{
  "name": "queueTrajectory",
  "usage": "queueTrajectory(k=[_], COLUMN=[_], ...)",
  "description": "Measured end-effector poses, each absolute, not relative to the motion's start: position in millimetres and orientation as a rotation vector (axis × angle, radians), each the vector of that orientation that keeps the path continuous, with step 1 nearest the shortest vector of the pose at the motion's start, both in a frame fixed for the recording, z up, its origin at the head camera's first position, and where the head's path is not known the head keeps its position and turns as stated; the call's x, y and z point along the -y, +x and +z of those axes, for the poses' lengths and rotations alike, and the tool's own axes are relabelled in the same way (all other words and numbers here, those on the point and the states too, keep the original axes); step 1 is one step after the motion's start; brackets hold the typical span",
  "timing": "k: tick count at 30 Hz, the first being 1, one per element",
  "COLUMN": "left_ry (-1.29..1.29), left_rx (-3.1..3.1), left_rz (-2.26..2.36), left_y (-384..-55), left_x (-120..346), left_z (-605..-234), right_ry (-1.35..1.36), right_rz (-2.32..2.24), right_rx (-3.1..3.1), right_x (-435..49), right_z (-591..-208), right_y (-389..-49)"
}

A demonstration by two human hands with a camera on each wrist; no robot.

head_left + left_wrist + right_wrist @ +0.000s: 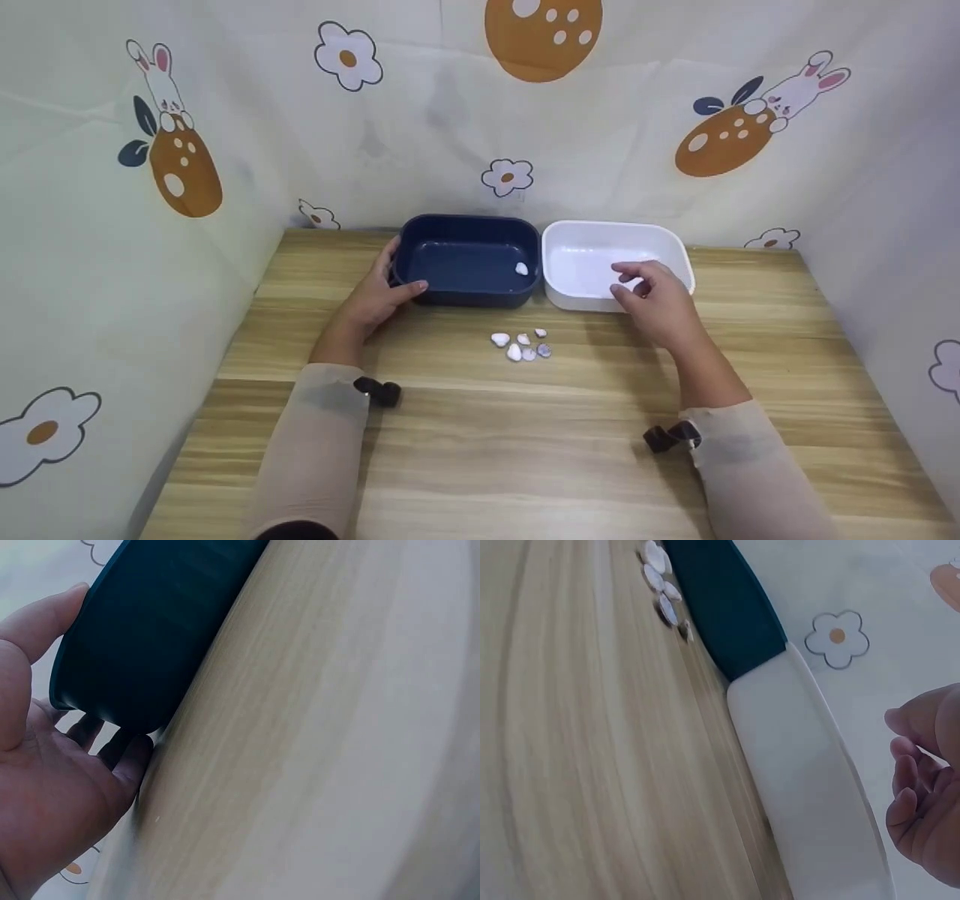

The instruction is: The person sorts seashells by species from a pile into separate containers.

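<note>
My left hand [372, 298] holds the left end of a dark blue rectangular container [480, 297], thumb on its front rim. The left wrist view shows the fingers [133, 757] around the container's end near the tabletop. Inside the container, at its right end, lies one small white shell [522, 268]. My right hand [664, 306] hovers over the white container [581, 301], its fingers loosely bent and nothing visible between them. Several small shells [514, 352], white and greyish, lie on the table in front of the containers.
Both containers stand side by side, end to end, near the back edge of the wood-grain table [480, 450]. A patterned cloth [420, 135] hangs behind the table and along both sides.
</note>
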State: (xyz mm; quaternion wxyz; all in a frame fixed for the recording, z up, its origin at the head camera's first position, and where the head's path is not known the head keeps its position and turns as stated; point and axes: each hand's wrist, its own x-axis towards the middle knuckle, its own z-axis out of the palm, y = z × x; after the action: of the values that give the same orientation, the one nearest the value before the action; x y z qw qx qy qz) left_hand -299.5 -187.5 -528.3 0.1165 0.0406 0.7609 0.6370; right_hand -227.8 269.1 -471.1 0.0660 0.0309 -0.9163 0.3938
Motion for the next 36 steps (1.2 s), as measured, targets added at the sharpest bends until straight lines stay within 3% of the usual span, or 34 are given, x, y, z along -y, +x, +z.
queueTrajectory(k=[19,36], left_ry=[0.084,0.040], left_rx=[-2.255,-2.244], left_rz=[1.843,1.820], left_y=[-298.3,-311.1], left_x=[186.7,186.0], left_z=[-522.8,-519.6], right_ry=[0.466,0.648], right_rz=[1.426,1.322], right_rx=[2.838,3.030], right_x=[-211.0,-203.3], right_z=[-484.9,-512.2], right_y=[-208.0,-217.9])
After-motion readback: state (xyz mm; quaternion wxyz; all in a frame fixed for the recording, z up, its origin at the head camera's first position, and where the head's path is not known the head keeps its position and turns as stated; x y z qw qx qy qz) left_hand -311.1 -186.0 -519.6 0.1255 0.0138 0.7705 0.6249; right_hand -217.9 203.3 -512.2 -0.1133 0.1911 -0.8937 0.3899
